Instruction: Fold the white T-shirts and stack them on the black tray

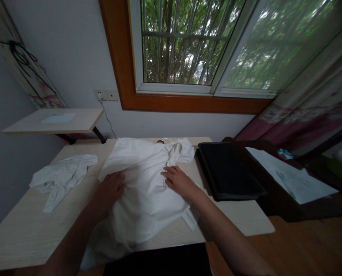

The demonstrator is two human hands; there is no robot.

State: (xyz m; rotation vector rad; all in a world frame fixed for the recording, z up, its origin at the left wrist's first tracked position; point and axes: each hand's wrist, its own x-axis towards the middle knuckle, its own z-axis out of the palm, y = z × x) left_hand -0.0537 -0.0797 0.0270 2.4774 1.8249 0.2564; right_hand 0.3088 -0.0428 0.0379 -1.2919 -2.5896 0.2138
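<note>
A white shirt (148, 199) lies spread and wrinkled on the light wooden desk (239, 216), its lower left part hanging over the front edge. What looks like a sleeve is bunched at the far right. My left hand (112, 188) rests on the shirt's left side, fingers lying on the cloth and pointing inward. On the right side, my right hand (177, 180) lies palm down beside the bunched folds, its fingers spread on the fabric. A second, crumpled white cloth (64, 176) sits on the desk to the left, apart from both hands.
A flat black case or folder (229, 170) lies at the desk's right. Back left stands a small raised shelf (84, 117) with a paper on it. Beyond the right side, papers (291, 178) rest on dark furniture. A window (188, 46) is ahead.
</note>
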